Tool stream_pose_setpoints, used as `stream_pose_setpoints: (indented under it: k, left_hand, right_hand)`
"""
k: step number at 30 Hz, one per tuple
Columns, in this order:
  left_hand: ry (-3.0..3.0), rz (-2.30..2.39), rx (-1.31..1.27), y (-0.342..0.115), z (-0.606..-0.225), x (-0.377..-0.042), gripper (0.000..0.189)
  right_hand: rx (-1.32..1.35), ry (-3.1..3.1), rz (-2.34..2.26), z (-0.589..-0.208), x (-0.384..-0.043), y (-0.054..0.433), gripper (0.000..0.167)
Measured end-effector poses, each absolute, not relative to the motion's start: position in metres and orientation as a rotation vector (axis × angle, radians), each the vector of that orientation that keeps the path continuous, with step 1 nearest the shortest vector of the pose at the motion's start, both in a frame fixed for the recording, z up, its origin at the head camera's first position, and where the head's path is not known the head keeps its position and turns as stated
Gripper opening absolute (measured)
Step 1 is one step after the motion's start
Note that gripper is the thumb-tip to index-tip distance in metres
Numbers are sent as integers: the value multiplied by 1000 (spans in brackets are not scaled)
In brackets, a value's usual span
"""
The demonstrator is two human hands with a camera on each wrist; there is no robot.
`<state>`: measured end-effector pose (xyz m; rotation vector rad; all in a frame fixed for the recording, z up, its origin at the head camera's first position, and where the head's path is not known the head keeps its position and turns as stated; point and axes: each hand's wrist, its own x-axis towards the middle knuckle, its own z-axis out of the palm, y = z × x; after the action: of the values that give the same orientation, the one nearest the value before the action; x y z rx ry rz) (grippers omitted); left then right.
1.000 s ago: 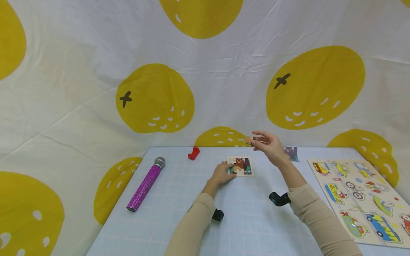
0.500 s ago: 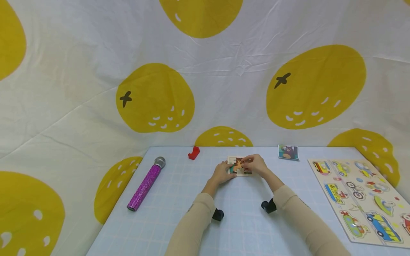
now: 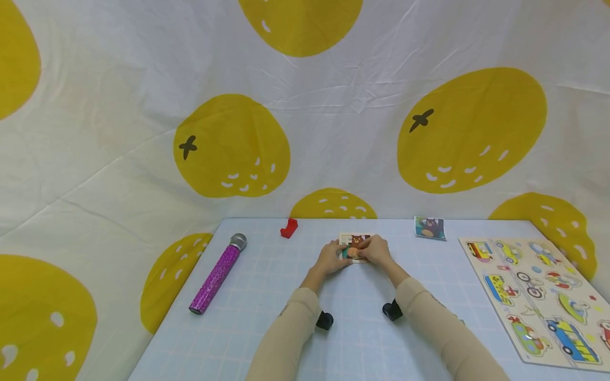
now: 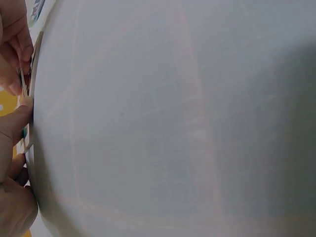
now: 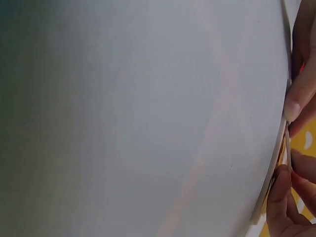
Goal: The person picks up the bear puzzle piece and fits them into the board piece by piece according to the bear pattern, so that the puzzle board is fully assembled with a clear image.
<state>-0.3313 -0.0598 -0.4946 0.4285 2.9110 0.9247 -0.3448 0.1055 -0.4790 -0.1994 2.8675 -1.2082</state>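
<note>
A small wooden bear jigsaw puzzle (image 3: 353, 241) lies on the table between both hands, its picture partly covered by fingers. My left hand (image 3: 329, 257) grips the puzzle's left side, with the thumb along its near edge. Over the right half, my right hand (image 3: 378, 250) pinches a puzzle piece (image 5: 289, 148) between thumb and fingers. That thin piece stands tilted against the board in the right wrist view. In the left wrist view, the left hand (image 4: 15, 163) is below and the right hand (image 4: 14, 49) above, both at the frame's edge.
A bear picture card (image 3: 430, 227) lies at the back right. Beside it is a large wooden vehicle puzzle board (image 3: 536, 307). On the left are a purple glitter microphone (image 3: 216, 278) and a small red piece (image 3: 288, 228). A printed curtain (image 3: 333, 132) hangs behind the table.
My right hand has come down and left with the puzzle piece, from the air onto the bear puzzle, uncovering the picture card. The left hand has stayed in place.
</note>
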Motion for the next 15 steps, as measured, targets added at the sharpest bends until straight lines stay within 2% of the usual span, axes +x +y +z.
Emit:
stream_pose_setpoints:
  k: [6,15]
  left_hand:
    - [2919,907,424,-59,-494,-332,51]
    - [2910,936,430,-60,-493,-331,51]
  right_hand:
    - [-106,2901,-1188,-476,-344,100,20]
    - [-130,3008,-1060,-475,-341,92,21]
